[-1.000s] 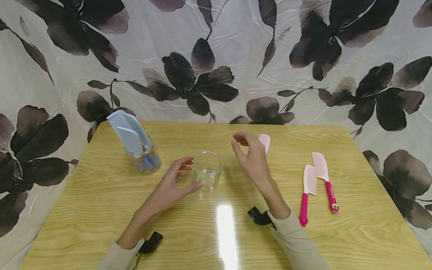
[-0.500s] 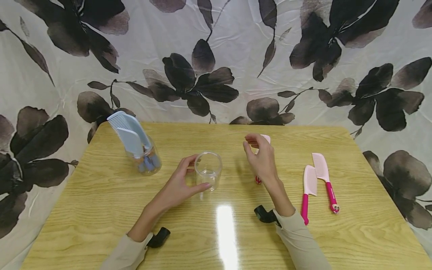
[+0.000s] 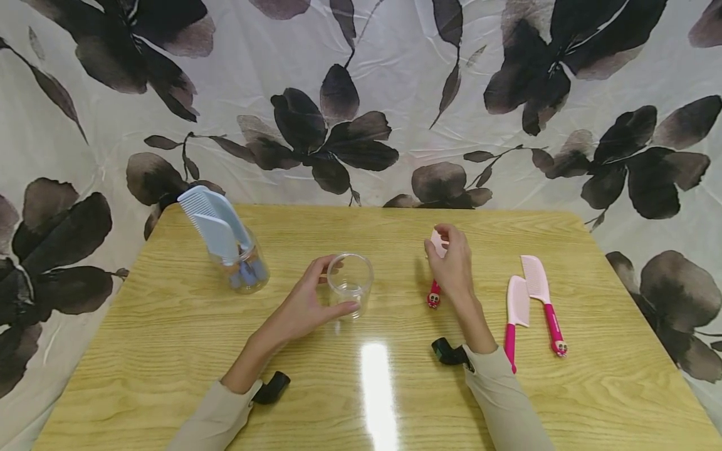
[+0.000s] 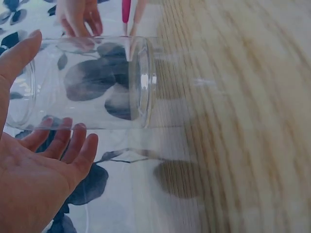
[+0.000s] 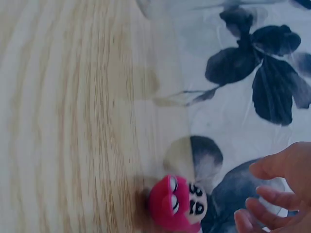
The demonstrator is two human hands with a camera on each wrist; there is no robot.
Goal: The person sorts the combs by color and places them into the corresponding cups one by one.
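Tabletop (image 3: 141,351): wood-look grain, smooth, glossy; white glare strip at lower centre.
Centre jar (image 3: 351,285): clear, smooth, shiny; glass or hard plastic, can't tell.
Left jar (image 3: 259,269): likewise clear and shiny.
Blue combs (image 3: 219,232), left: plastic-looking, smooth, low sheen.
Pink combs (image 3: 517,304), right: pale plastic-looking blades, fairly matt; smooth magenta handles.
Centre-right comb (image 3: 434,294): smooth moulded figure on the handle end.
Backdrop (image 3: 406,94), top: cloth-like sheet, creased, faint sheen.
Sleeves (image 3: 211,416), bottom: matt woven-looking cloth.
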